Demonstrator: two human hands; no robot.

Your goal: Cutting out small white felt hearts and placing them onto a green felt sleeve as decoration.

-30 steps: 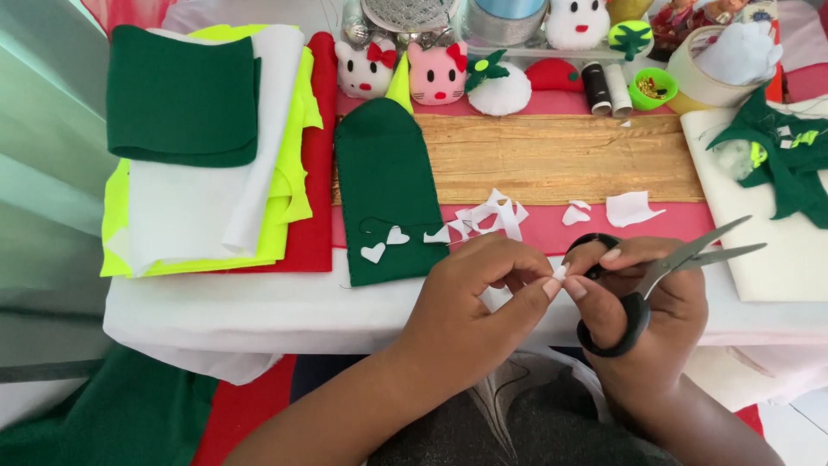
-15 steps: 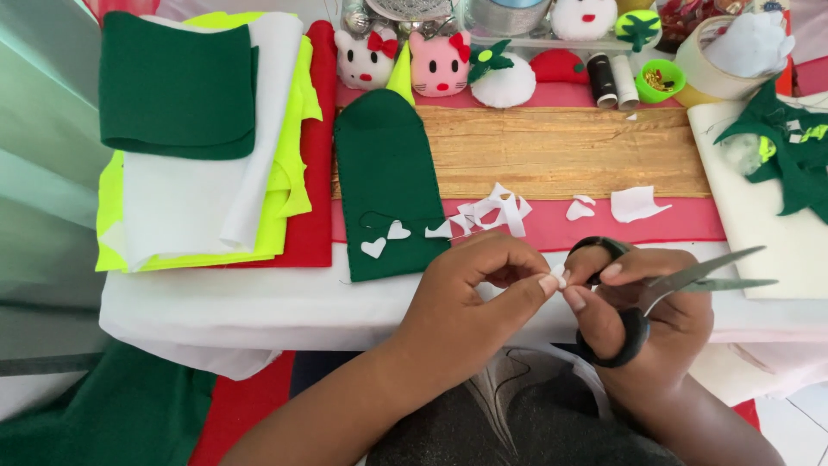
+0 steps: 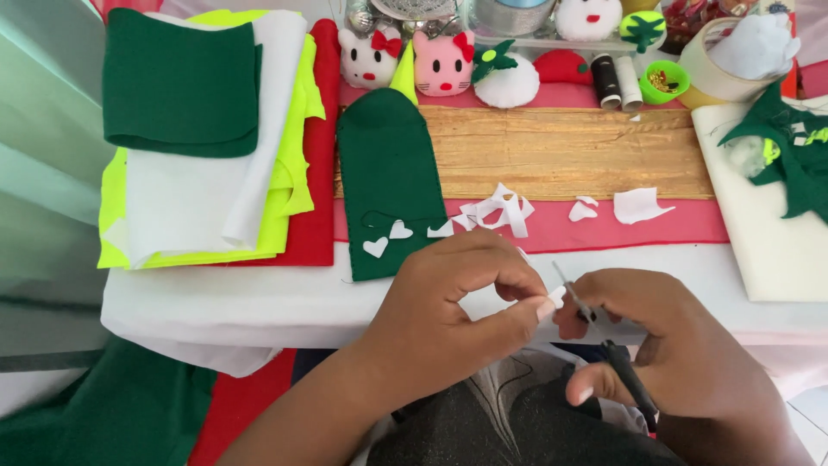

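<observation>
Scissors (image 3: 604,345), black-handled, and tiny white felt scrap (image 3: 556,296).

No packages, labels, signs or screens

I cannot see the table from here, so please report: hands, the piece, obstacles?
Left hand pinching small white piece. Right hand holding scissors, blades at the piece. White scraps apart on table.

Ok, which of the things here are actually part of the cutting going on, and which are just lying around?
In use:
left hand pinching a small white felt piece
right hand holding scissors
white cut-outs on the green felt sleeve

Lying about:
stacked felt sheets
plush toys
thread spools
tape roll
</observation>
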